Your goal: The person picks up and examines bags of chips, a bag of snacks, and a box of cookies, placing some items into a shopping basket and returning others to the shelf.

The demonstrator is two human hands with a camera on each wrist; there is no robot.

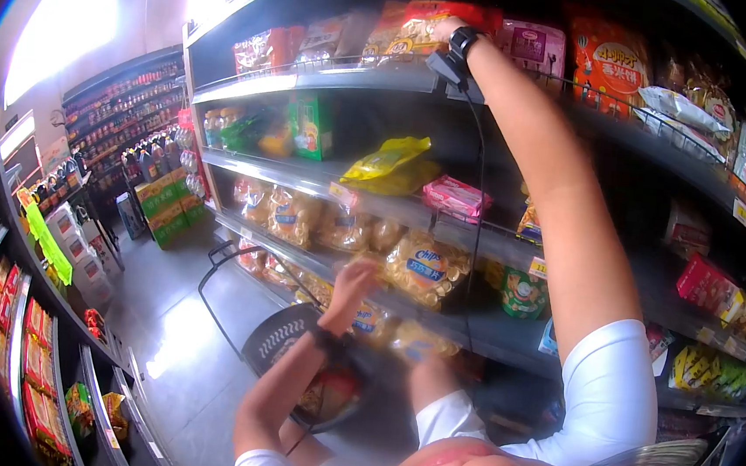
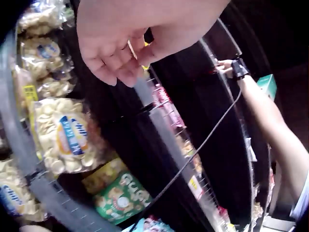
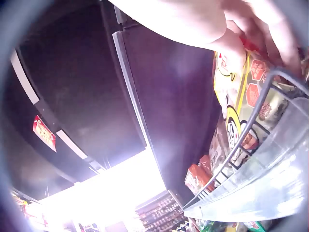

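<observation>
My right hand (image 1: 448, 30) is up at the top shelf, at a red and yellow snack bag (image 1: 416, 37). In the right wrist view the fingers of that hand (image 3: 263, 29) curl over the upper part of the bag (image 3: 251, 89), which stands behind a wire rail. Lower down, my left hand (image 1: 355, 286) hangs in front of the bags of chips (image 1: 427, 268), blurred in the head view. Seen from the left wrist, this hand (image 2: 140, 38) has loosely bent fingers and holds nothing; a chips bag (image 2: 70, 137) is below it.
A black basket (image 1: 282, 335) with packages inside stands by the lower shelf. A yellow bag (image 1: 387, 166) and a pink pack (image 1: 456, 198) lie on the middle shelf. Wire rails (image 3: 248, 130) edge the shelves, and a black cable (image 1: 475, 241) hangs from the right wrist.
</observation>
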